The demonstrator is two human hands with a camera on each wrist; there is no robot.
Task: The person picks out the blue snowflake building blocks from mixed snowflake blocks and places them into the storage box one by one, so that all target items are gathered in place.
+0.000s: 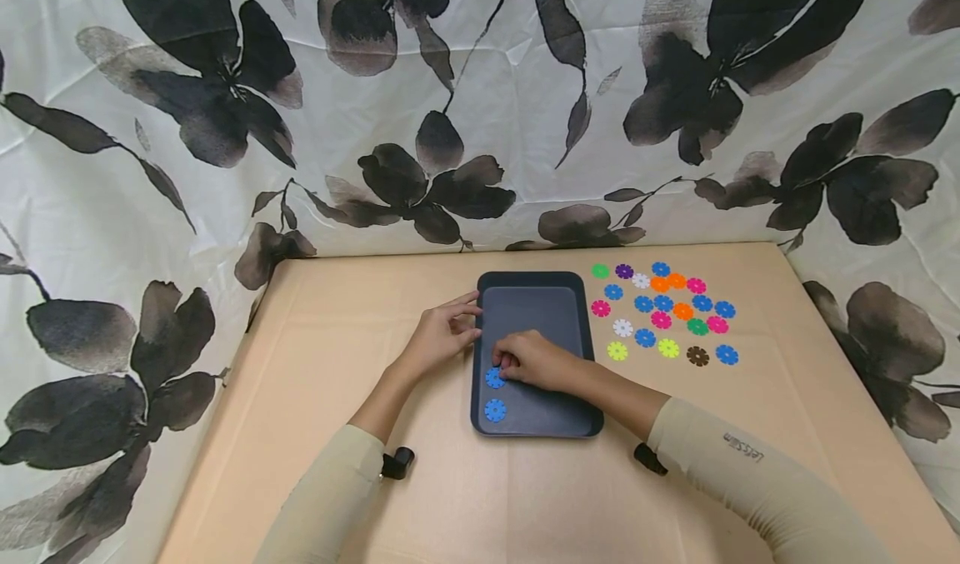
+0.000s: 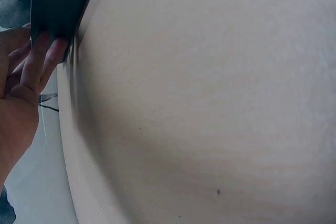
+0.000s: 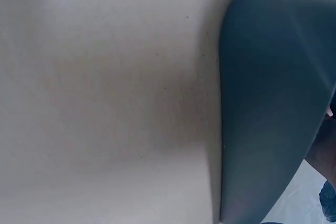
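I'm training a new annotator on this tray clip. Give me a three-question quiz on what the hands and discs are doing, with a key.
1. True or false: the left hand touches the left rim of the dark tray.
2. How many blue discs lie in the tray?
A. none
B. two
C. five
3. Fill in: the right hand has its fingers on the upper blue disc, while the lower blue disc lies ____ of any hand.

Key:
1. True.
2. B.
3. Clear (untouched). The loose coloured discs sit on the table to the right of the tray.
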